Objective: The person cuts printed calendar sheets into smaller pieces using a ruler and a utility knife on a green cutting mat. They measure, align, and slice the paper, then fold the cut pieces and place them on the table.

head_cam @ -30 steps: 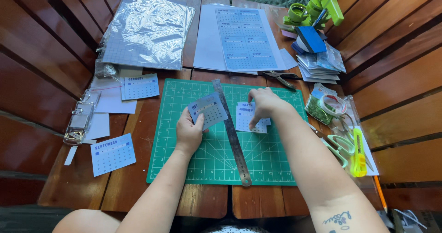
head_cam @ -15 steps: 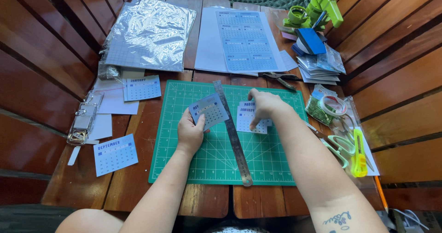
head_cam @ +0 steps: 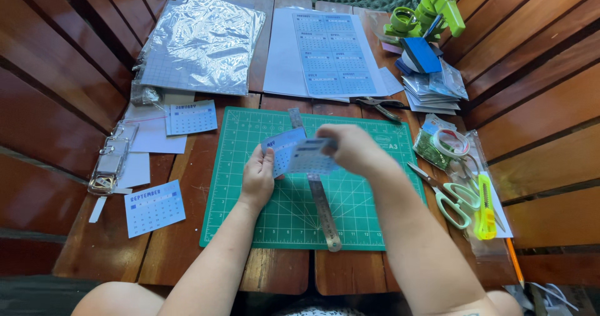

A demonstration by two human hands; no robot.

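Two small blue calendar cards (head_cam: pixel 299 155) pinched above the green gridded cutting mat (head_cam: pixel 250 185), left hand (head_cam: pixel 259 177) clamped on one, right hand (head_cam: pixel 353 150) on the other; two cut cards (head_cam: pixel 154 207) set aside, printed sheet (head_cam: pixel 334 56) uncut.

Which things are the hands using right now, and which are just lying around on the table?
In use:
left hand holding a small calendar card
right hand holding a second calendar card
green cutting mat
steel ruler

Lying about:
scissors
yellow knife
pliers
printed calendar sheet
plastic sleeves
binder rings
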